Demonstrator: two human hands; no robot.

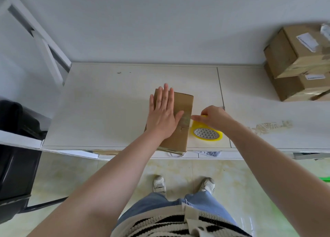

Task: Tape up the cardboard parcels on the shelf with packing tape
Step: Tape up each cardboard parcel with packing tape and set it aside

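While our left hand (pixel 163 111) lies flat, fingers straight, pinning one cardboard box (pixel 176 119) on the white shelf (pixel 107 103) so it cannot slide, our right hand (pixel 213 117) grips one yellow tape roll (pixel 207 132) just beside it, stretching a strip across. Two more boxes (pixel 296 61) sit stacked far right.

parcel (pixel 180 111): matt cardbd | tape roll (pixel 207 132): glossy yellow plastic | shelf (pixel 107 103): smooth laminate

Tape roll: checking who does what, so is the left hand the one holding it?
No, the right hand grips the tape roll; the left hand lies flat on the parcel.
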